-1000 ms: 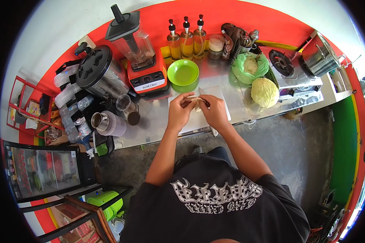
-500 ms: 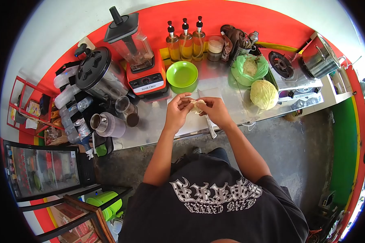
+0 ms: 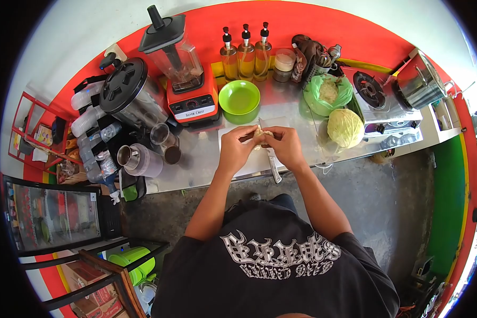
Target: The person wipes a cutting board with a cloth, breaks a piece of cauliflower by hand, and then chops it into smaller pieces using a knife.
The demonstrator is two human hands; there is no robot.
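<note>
Between the fingertips of both hands is a small cream-coloured, garlic-like bulb point(image 3: 259, 135), partly hidden by the fingers. My left hand point(image 3: 236, 148) pinches it from the left, and my right hand point(image 3: 286, 147) grips it from the other side. Below them lies a white cutting board point(image 3: 249, 168) on the metal counter. A knife point(image 3: 274, 167) rests there with its handle toward me, its blade largely covered by my right hand. Just beyond the hands stands a green bowl point(image 3: 239, 100).
Left on the counter are a red blender point(image 3: 192, 103), a large steel canister point(image 3: 124, 93) and a lilac jug point(image 3: 143, 161). Oil bottles point(image 3: 246, 59) line the back. To the right are a cabbage point(image 3: 345, 129), a green plastic bag point(image 3: 326, 95) and a gas stove point(image 3: 389, 106) with a pot point(image 3: 420, 82).
My fingers have shifted on the bulb, with the left fingers now closer together and curled over it. The hands stay over the board, and the view has tilted slightly.
</note>
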